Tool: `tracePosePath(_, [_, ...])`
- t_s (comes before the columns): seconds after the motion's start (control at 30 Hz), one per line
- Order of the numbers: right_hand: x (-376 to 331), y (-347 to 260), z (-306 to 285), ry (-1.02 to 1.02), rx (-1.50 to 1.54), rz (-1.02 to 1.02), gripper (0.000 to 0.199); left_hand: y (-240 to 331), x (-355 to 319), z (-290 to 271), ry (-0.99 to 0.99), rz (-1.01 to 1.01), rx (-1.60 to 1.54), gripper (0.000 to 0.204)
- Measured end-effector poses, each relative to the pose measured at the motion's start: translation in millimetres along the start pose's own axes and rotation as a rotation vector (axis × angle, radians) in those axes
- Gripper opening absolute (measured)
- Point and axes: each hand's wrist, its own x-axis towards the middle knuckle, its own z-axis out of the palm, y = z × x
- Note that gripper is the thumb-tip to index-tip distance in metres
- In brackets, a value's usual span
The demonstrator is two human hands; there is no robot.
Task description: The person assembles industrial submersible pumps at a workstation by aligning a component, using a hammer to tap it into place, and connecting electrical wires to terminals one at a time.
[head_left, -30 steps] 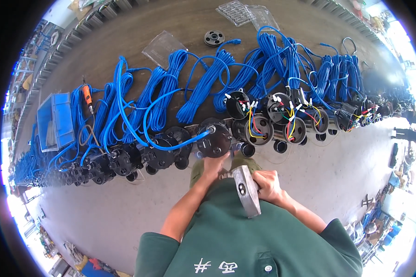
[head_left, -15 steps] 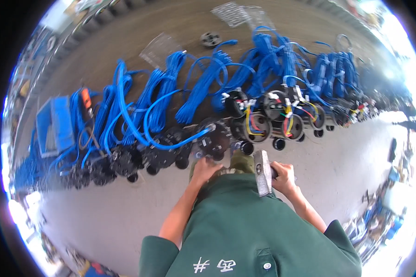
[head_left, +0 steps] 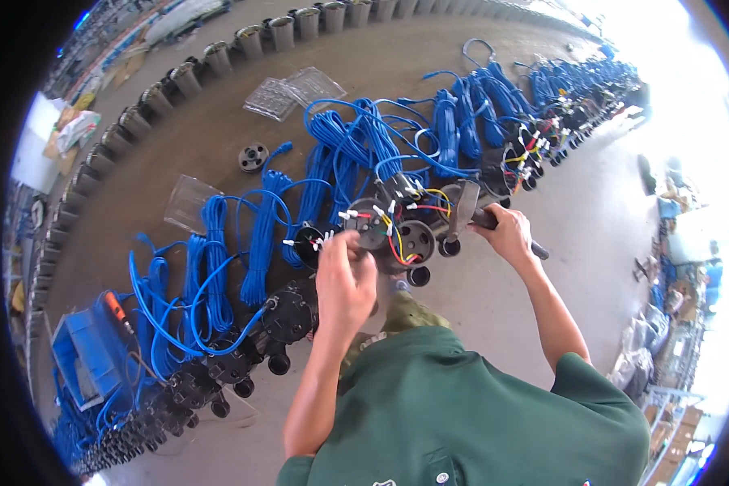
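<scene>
My right hand is closed round the dark handle of a hammer. The metal head stands beside an open black round housing, and the handle end sticks out past my hand. My left hand is raised with fingers half curled and thumb apart, and nothing shows in it. It is nearest to a small black round housing with white-tipped wires. Just right of it sit a grey open housing and another open housing, with red, yellow and green wires coming out.
Bundles of blue cable lie along the bench behind a row of black units. A blue bin and an orange-handled tool are at left. Metal cylinders line the far edge. Clear plastic trays and a round grey part lie between.
My view has turned and shifted to the right along the row. The left hand has risen from a black unit toward the wired housings. The hammer has moved forward to an open housing.
</scene>
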Motion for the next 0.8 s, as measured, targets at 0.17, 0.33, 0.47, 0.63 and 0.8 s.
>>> tracePosePath(0.17, [25.3,33.6,32.0,0.02,0.185,-0.155,0.038,-56.0,89.1,17.3,0.144,-0.407,0.647,0.036])
tracePosePath(0.33, [27.1,25.8,17.4,0.05,0.275,-0.298,0.043,-130.2,122.6,-14.9,-0.202,-0.924,0.592,0.049])
tracePosePath(0.47, [37.9,7.1,-10.5,0.06,0.283,-0.367,0.047,-121.5,141.4,-16.3,-0.405,-1.033,0.381,0.053])
tracePosePath(0.63, [80.4,-106.6,-11.4,-0.033,0.624,-0.76,0.048,-120.1,137.1,-24.3,-0.603,-0.838,0.621,0.045])
tracePosePath(0.8, [146.6,-179.4,88.8,-0.751,0.091,-0.892,0.036,-104.4,135.8,-36.8,-0.39,-0.425,1.005,0.026])
